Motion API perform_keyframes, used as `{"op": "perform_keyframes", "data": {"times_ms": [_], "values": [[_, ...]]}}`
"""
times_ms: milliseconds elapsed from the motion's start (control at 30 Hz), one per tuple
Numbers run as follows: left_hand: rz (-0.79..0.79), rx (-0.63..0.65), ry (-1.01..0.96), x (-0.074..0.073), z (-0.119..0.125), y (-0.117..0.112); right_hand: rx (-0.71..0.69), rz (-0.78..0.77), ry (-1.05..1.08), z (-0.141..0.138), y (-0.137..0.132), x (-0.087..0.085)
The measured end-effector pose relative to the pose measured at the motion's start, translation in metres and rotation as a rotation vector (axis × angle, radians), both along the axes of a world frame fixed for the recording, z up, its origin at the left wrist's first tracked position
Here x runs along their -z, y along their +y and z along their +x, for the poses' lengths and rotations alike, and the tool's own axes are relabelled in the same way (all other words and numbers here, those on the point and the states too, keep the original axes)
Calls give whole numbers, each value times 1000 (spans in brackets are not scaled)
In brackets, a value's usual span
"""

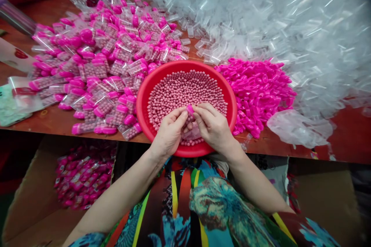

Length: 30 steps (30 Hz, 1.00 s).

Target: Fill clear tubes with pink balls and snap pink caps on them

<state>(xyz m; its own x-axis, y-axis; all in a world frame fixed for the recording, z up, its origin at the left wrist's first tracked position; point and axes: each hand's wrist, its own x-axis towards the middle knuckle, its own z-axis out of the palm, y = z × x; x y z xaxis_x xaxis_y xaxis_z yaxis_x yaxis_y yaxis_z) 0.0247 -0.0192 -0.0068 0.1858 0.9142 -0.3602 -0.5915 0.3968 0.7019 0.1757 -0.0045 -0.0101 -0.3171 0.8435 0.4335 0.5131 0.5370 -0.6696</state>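
Over the red plastic bowl (141,102) full of small pink beads (185,88), my two hands meet. Both sets of fingers are closed around a small clear container with a bright pink cap (190,109). My left hand (169,131) grips it from the left, with beads showing below the cap. From the other side, the thumb and fingertips of my right hand (213,125) pinch at the cap. Fingers hide most of the container, so I cannot tell how firmly the cap sits. A pale translucent patch (193,133) shows among the beads beneath my hands.
Bead-filled capped containers (107,65) are heaped left of the bowl. Loose pink caps (257,92) lie to its right, with clear empty containers (313,34) piled behind. A crumpled plastic bag (300,127) rests near the table edge. Below stands a cardboard box (31,193) holding pink items.
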Motion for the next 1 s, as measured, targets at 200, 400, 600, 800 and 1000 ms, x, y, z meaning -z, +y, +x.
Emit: {"op": "perform_keyframes", "data": {"times_ms": [200,400,600,800,1000], "values": [[67,204,73,-3,-3,-3,-31,-306,252,7,20,-17],[49,273,78,-5,-2,-5,-197,-753,480,-23,33,-10],[134,232,232,-10,-1,-5,-290,-736,410,-19,30,-5],[160,170,338,-7,1,-1,-200,-586,326,-19,30,-4],[18,267,58,-6,7,-5,-106,-665,429,-22,47,-7]]}}
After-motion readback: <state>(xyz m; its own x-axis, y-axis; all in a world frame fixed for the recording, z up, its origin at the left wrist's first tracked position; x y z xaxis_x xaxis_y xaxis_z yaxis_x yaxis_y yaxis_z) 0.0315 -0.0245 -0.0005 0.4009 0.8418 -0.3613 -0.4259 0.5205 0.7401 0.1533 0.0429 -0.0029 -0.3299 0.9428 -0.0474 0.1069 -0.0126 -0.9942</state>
